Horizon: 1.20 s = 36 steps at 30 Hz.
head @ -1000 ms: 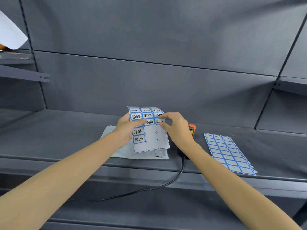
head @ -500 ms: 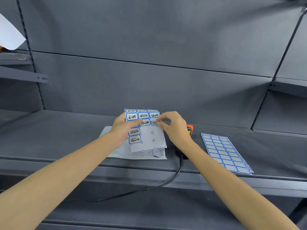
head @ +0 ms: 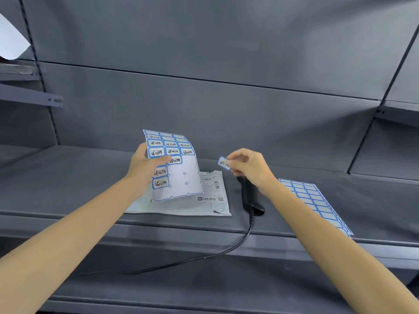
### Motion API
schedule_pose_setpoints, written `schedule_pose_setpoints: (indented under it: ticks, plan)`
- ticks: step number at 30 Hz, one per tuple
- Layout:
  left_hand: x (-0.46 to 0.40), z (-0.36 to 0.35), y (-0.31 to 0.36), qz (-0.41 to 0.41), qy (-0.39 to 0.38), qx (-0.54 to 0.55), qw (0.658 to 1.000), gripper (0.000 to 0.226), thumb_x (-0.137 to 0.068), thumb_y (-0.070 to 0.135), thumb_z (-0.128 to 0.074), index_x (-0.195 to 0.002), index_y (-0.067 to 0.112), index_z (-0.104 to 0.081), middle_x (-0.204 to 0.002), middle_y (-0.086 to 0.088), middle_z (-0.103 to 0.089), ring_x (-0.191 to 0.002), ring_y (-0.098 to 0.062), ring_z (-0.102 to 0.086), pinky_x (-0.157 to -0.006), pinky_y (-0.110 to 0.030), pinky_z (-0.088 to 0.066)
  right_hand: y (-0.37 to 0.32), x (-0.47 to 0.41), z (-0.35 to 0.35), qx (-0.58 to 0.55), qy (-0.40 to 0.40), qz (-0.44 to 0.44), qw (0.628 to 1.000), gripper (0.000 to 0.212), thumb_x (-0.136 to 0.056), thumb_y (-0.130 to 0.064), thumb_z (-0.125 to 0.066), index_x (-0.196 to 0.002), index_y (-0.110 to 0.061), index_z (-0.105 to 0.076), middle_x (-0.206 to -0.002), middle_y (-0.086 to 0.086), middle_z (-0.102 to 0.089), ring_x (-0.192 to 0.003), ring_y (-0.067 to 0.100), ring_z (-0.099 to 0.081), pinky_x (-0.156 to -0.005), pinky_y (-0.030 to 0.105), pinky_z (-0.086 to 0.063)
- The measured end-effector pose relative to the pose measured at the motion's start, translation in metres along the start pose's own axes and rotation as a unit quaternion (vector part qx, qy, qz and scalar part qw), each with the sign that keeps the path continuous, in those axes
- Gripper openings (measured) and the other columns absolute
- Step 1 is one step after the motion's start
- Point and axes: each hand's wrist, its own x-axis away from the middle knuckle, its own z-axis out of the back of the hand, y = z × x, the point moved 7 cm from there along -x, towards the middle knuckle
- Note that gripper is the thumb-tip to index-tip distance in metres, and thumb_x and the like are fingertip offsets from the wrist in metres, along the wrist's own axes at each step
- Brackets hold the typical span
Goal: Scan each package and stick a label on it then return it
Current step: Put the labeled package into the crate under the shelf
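Observation:
A flat grey-white mailer package [head: 192,203] lies on the grey shelf [head: 68,182], its printed shipping label facing up. My left hand [head: 145,165] holds a partly used sheet of blue-bordered written labels [head: 179,175] upright above the package's left half. My right hand [head: 248,166] pinches one peeled blue-bordered label [head: 224,163] in the air, right of the sheet and above the package's far right corner. A black handheld scanner [head: 249,197] lies on the shelf under my right wrist, its cable [head: 204,257] hanging over the front edge.
A full sheet of blank blue-bordered labels [head: 317,205] lies flat on the shelf at the right. A white paper corner [head: 11,39] shows at the upper left, above a side shelf bracket [head: 31,96]. The shelving's back panel stands close behind.
My right hand peeled one label off the sheet and drew it away to the right. My left hand shifted the sheet left, uncovering the package's printed side.

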Motion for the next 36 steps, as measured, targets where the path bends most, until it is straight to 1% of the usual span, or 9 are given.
schedule_pose_setpoints:
  ticks: [4,8,14,19,21,24,27,31,36]
  plan:
    - [-0.003,0.012,-0.004,0.008,0.006,0.014,1.0,0.052,-0.08,0.0,-0.072,-0.124,0.018,-0.053,-0.114,-0.003,-0.069,-0.101,-0.028,-0.068,-0.085,-0.051,-0.055,0.023,-0.006,-0.02,0.073,-0.128,-0.036,0.988,0.009,-0.083,-0.005,-0.073,-0.082,-0.012,-0.068,-0.067,0.004,-0.063,-0.054,0.008,-0.056,-0.058,0.019,-0.053]
    - [-0.005,0.017,-0.009,0.018,0.002,0.029,0.999,0.054,-0.08,-0.002,-0.071,-0.127,0.017,-0.052,-0.116,-0.005,-0.068,-0.102,-0.029,-0.067,-0.088,-0.052,-0.053,0.037,-0.01,-0.035,0.137,-0.175,-0.047,0.974,0.008,-0.084,-0.008,-0.071,-0.083,-0.015,-0.068,-0.072,0.005,-0.062,-0.06,0.009,-0.057,-0.061,0.019,-0.054]
    - [-0.006,0.019,-0.013,0.024,0.0,0.039,0.999,0.055,-0.08,-0.002,-0.071,-0.127,0.018,-0.052,-0.114,-0.003,-0.069,-0.098,-0.027,-0.069,-0.082,-0.047,-0.056,0.045,-0.014,-0.042,0.183,-0.173,-0.049,0.967,0.005,-0.086,-0.006,-0.068,-0.089,-0.01,-0.068,-0.079,0.014,-0.06,-0.067,0.017,-0.063,-0.069,0.024,-0.057]
    - [-0.004,0.014,-0.016,0.028,-0.008,0.045,0.999,0.052,-0.081,-0.002,-0.07,-0.127,0.017,-0.053,-0.114,-0.004,-0.069,-0.095,-0.026,-0.069,-0.078,-0.043,-0.056,0.047,-0.015,-0.044,0.217,-0.164,-0.051,0.961,0.006,-0.084,-0.005,-0.068,-0.09,-0.007,-0.069,-0.08,0.017,-0.066,-0.069,0.023,-0.062,-0.079,0.035,-0.056]
    - [-0.003,0.012,-0.017,0.029,-0.01,0.041,0.999,0.052,-0.08,-0.002,-0.07,-0.126,0.017,-0.053,-0.114,-0.004,-0.069,-0.097,-0.026,-0.069,-0.079,-0.044,-0.056,0.047,-0.014,-0.045,0.224,-0.159,-0.051,0.96,0.006,-0.084,-0.005,-0.068,-0.089,-0.008,-0.069,-0.077,0.015,-0.066,-0.065,0.021,-0.06,-0.074,0.032,-0.055]
    - [-0.002,0.009,-0.016,0.029,-0.011,0.037,0.999,0.052,-0.081,-0.001,-0.07,-0.126,0.017,-0.053,-0.114,-0.004,-0.069,-0.098,-0.027,-0.068,-0.08,-0.044,-0.056,0.05,-0.014,-0.046,0.243,-0.151,-0.054,0.957,0.007,-0.083,-0.005,-0.067,-0.085,-0.012,-0.068,-0.069,0.008,-0.065,-0.055,0.013,-0.056,-0.059,0.017,-0.048]
    - [-0.001,0.009,-0.015,0.028,-0.01,0.038,0.999,0.051,-0.081,-0.002,-0.07,-0.125,0.017,-0.053,-0.113,-0.005,-0.069,-0.098,-0.027,-0.069,-0.078,-0.043,-0.056,0.052,-0.013,-0.05,0.277,-0.149,-0.045,0.948,0.007,-0.083,-0.006,-0.068,-0.085,-0.012,-0.068,-0.072,0.008,-0.066,-0.052,0.008,-0.054,-0.053,0.014,-0.042]
    - [0.0,0.012,-0.014,0.026,-0.006,0.037,0.999,0.051,-0.081,-0.001,-0.07,-0.125,0.017,-0.053,-0.113,-0.004,-0.069,-0.098,-0.027,-0.069,-0.079,-0.044,-0.055,0.054,-0.011,-0.054,0.318,-0.144,-0.018,0.937,0.008,-0.082,-0.01,-0.071,-0.089,-0.013,-0.067,-0.083,0.005,-0.066,-0.062,0.009,-0.055,-0.052,0.009,-0.039]
    - [0.002,0.015,-0.013,0.027,-0.004,0.038,0.999,0.051,-0.081,-0.003,-0.069,-0.125,0.017,-0.053,-0.113,-0.005,-0.069,-0.1,-0.029,-0.068,-0.084,-0.049,-0.055,0.046,-0.004,-0.057,0.428,-0.131,0.07,0.891,0.016,-0.088,-0.014,-0.063,-0.103,-0.016,-0.067,-0.098,0.001,-0.047,-0.086,0.016,-0.047,-0.073,0.023,-0.035]
